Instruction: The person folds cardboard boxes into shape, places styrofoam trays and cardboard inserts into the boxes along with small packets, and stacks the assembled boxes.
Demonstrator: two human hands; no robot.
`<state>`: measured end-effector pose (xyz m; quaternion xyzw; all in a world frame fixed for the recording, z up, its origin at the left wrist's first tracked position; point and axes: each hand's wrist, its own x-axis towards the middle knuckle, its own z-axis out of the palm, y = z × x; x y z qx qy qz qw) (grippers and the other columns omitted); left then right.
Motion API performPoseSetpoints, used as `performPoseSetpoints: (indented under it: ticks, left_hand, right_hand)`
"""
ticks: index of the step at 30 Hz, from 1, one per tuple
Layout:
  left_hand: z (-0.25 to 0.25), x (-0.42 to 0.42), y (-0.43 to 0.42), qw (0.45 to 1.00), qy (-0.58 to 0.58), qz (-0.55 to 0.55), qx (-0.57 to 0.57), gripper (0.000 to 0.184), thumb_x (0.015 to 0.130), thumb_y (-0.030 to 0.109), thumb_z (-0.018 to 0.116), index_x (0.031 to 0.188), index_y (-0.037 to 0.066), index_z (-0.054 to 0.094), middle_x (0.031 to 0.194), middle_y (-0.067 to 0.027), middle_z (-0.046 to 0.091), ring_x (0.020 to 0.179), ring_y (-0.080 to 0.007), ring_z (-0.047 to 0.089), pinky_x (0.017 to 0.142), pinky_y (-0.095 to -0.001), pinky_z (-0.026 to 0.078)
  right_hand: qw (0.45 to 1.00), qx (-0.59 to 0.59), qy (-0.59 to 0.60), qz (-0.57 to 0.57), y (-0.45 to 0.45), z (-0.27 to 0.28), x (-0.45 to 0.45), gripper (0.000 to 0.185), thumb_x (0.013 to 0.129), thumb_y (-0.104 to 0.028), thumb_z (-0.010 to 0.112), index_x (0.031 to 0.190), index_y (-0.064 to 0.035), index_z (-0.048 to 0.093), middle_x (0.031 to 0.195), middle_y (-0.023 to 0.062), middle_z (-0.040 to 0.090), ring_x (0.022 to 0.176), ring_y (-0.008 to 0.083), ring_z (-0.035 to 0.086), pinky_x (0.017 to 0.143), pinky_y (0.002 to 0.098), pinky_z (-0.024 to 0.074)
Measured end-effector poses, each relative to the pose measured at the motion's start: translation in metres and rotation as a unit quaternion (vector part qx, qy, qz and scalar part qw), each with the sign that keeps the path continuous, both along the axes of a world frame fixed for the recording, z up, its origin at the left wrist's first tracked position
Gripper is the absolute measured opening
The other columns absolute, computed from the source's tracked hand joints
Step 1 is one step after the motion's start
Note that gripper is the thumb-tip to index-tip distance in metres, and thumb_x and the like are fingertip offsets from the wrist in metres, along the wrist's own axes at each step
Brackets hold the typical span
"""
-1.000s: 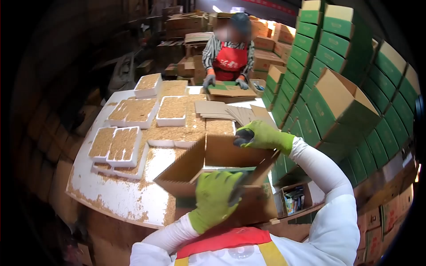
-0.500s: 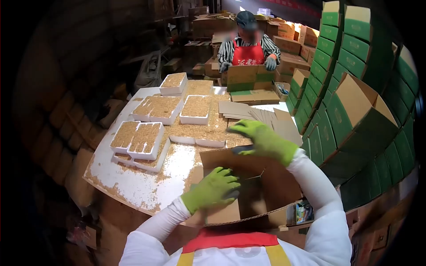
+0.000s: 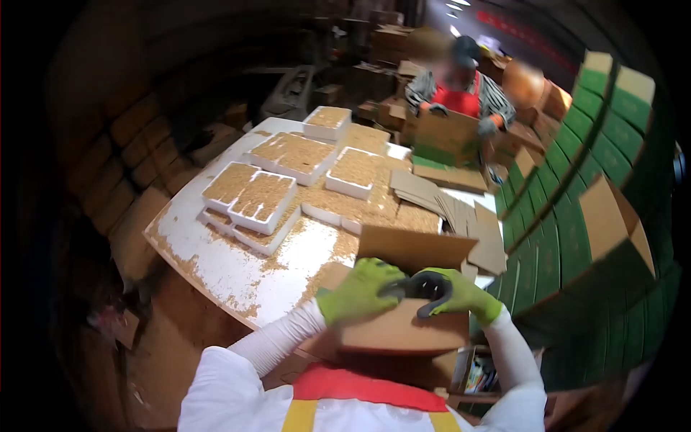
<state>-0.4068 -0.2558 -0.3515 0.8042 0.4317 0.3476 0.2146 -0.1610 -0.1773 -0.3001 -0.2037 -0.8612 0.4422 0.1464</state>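
Note:
A brown cardboard box stands at the table's near edge, its far flap raised. My left hand, in a green glove with dark fingertips, lies at the box's upper left, its fingers bent towards the middle. From the right, my right hand curves over the top of the box with its thumb and fingers apart. The fingertips of both hands nearly meet. Whether the left fingers grip a cardboard edge is hard to tell.
White trays of brown shreds stand on the white table. Flat cardboard pieces lie beyond the box. Green boxes are stacked at right. Across the table, a person holds an open carton.
The view has swung, shifting the table scene. My hands have come together over the box, and a flat panel now covers the opening that showed before. The other person's carton stands more upright than at first.

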Motion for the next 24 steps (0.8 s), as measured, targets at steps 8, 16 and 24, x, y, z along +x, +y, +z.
performPoseSetpoints:
  ticks: [8, 16, 24]
  left_hand:
    - [0.006, 0.012, -0.029, 0.907, 0.071, 0.361, 0.205, 0.083, 0.08, 0.049, 0.068, 0.144, 0.005, 0.04, 0.144, -0.0198, 0.04, 0.131, -0.0392, 0.037, 0.108, -0.0553, 0.028]
    - [0.022, 0.007, -0.044, 0.916, -0.063, 0.24, -0.316, 0.097, 0.08, 0.057, 0.069, 0.144, -0.005, 0.031, 0.122, -0.0276, 0.058, 0.108, -0.039, 0.061, 0.09, -0.0433, 0.048]
    - [0.012, -0.007, -0.053, 0.984, -0.076, 0.12, 0.105, 0.084, 0.081, 0.036, 0.074, 0.146, 0.0, 0.035, 0.143, -0.0218, 0.047, 0.127, -0.0427, 0.049, 0.103, -0.0453, 0.044]
  right_hand:
    - [0.969, -0.123, 0.013, -0.213, 0.051, -0.019, 0.038, 0.052, 0.094, -0.027, 0.06, 0.139, -0.0039, 0.048, 0.136, 0.0222, 0.051, 0.129, 0.0351, 0.048, 0.11, 0.0414, 0.035]
    - [0.896, 0.036, -0.312, -0.314, -0.028, -0.02, 0.085, 0.06, 0.093, -0.048, 0.058, 0.077, 0.0093, 0.058, 0.072, 0.0286, 0.056, 0.067, 0.0392, 0.058, 0.063, 0.0464, 0.0414]
    - [0.771, -0.579, 0.166, -0.206, -0.07, -0.009, 0.126, 0.063, 0.102, -0.045, 0.043, 0.149, -0.0045, 0.029, 0.144, 0.0186, 0.045, 0.126, 0.0348, 0.051, 0.102, 0.0518, 0.0461]
